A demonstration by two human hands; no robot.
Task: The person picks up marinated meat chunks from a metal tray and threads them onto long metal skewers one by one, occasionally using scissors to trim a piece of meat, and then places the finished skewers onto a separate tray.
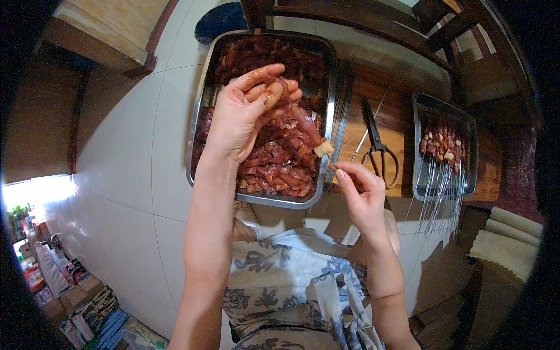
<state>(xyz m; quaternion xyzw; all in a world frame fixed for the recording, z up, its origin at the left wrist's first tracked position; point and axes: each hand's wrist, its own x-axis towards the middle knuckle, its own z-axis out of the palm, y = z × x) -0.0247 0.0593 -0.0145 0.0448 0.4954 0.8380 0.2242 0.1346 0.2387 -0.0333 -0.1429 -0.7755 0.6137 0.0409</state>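
My left hand [258,103] is over a large metal tray [322,183] of raw, sauced meat strips [275,170]. Its curled fingers hold a strip of meat [305,124]. At that strip's lower end is a pale, squarish piece of food [323,149], on the tip of a thin metal skewer. My right hand [361,188] pinches this skewer [332,162] between thumb and fingers at the tray's right rim. Whether the skewer also passes through the meat strip cannot be told. A bundle of bare metal skewers [343,96] lies along the tray's right side.
Black scissors [375,144] and a loose skewer [360,144] lie on a wooden surface [396,127]. Farther right, a smaller metal tray [470,175] holds several loaded skewers [444,144], their bare ends overhanging its near rim. A dark wooden frame crosses the top.
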